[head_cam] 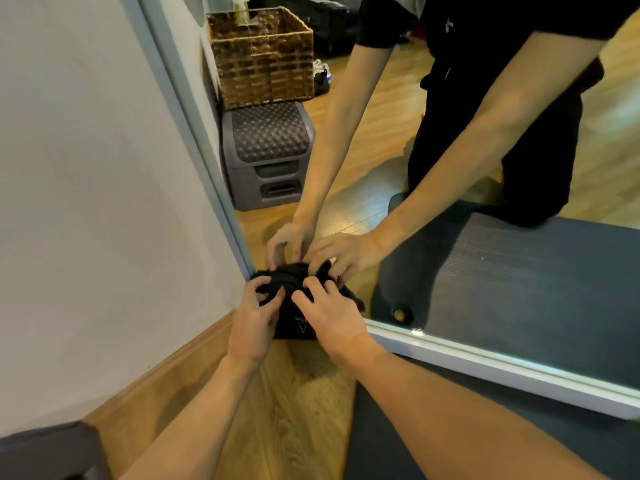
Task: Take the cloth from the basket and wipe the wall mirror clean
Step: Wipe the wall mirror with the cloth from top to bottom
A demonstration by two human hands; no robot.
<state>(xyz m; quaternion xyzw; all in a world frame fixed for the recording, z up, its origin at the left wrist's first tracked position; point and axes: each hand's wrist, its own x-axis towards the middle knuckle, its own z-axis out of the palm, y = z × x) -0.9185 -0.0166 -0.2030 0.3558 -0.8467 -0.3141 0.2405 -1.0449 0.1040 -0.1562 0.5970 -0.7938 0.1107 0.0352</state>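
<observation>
Grey ridged step stool, dark floor mat, wooden skirting board

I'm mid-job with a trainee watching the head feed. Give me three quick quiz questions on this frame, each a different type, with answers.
1. True or false: both hands hold the dark cloth at the mirror's bottom left corner.
2. Multiple choice: the wicker basket, seen as a reflection, sits on A) the bare floor, B) a grey step stool, C) a chair.
3. Fill in: a blue ___ lies on the wooden floor before the mirror.

Key
1. True: left hand and right hand both grip it.
2. B
3. mat
</observation>
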